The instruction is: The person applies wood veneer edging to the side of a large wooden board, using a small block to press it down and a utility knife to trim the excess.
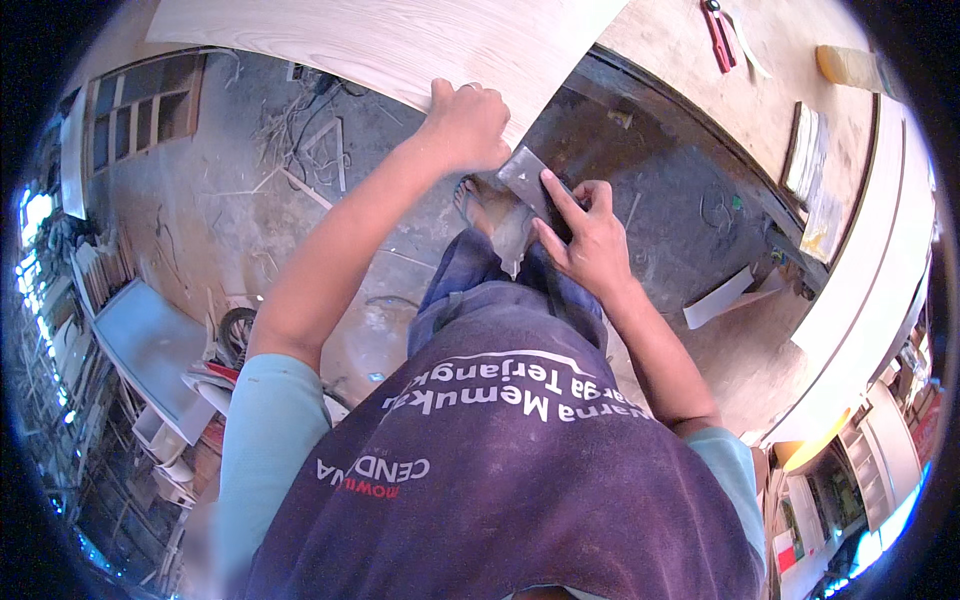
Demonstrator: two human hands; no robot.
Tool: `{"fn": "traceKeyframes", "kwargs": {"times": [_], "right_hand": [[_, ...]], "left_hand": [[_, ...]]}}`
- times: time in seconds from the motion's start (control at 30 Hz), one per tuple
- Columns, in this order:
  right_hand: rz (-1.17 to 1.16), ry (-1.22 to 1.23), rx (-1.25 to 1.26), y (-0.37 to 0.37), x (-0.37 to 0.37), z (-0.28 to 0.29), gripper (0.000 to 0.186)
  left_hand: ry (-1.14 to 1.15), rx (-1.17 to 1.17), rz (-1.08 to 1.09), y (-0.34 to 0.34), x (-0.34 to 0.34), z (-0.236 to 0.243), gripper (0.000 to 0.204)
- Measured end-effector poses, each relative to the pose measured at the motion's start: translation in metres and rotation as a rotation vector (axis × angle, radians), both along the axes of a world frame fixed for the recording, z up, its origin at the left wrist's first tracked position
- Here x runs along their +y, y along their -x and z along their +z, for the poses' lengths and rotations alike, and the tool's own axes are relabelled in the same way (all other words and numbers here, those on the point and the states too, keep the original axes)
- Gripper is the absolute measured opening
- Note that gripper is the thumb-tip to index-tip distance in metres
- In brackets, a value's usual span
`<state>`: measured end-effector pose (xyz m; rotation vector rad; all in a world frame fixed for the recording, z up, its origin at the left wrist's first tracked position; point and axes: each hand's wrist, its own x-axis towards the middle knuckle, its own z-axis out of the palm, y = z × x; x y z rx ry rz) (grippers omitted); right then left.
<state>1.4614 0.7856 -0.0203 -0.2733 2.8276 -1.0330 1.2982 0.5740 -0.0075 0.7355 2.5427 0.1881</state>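
A pale wood-grain sheet (380,40) reaches in from the top, its near corner between my hands. My left hand (468,128) is closed at the sheet's near edge, knuckles up, and appears to grip it; the fingertips are hidden. My right hand (592,238) holds a flat scraper (528,180) with a wide grey blade and dark handle. My index finger lies along the tool. The blade's far end is beside the sheet's corner, close to my left hand; whether it touches the sheet I cannot tell.
On the work surface at upper right lie a red utility knife (718,40), a yellowish container (838,66) and a stained pale block (805,150). Thin scraps (310,150) litter the floor ahead. A light blue panel (150,345) leans among clutter at left, near a small wheel (236,332).
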Motion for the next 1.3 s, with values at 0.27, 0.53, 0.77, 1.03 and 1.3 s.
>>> {"fn": "traceKeyframes", "kwargs": {"times": [0.27, 0.53, 0.77, 1.03, 1.3], "right_hand": [[0.033, -0.078, -0.048, 0.007, -0.010, -0.001, 0.064], [0.012, -0.068, -0.033, 0.014, -0.017, -0.003, 0.064], [-0.013, -0.069, 0.005, 0.013, -0.021, -0.005, 0.063], [-0.085, -0.069, -0.005, 0.017, -0.032, -0.009, 0.060], [-0.081, -0.054, 0.030, 0.033, -0.031, -0.011, 0.060]], "left_hand": [[0.004, -0.173, 0.084, 0.014, -0.001, 0.000, 0.023], [-0.016, -0.197, 0.081, 0.017, -0.004, -0.006, 0.019], [-0.097, -0.183, 0.093, 0.015, -0.012, -0.013, 0.019], [-0.268, -0.186, 0.190, 0.020, -0.019, -0.030, 0.021], [-0.344, -0.133, 0.401, 0.027, -0.044, -0.036, 0.019]]}}
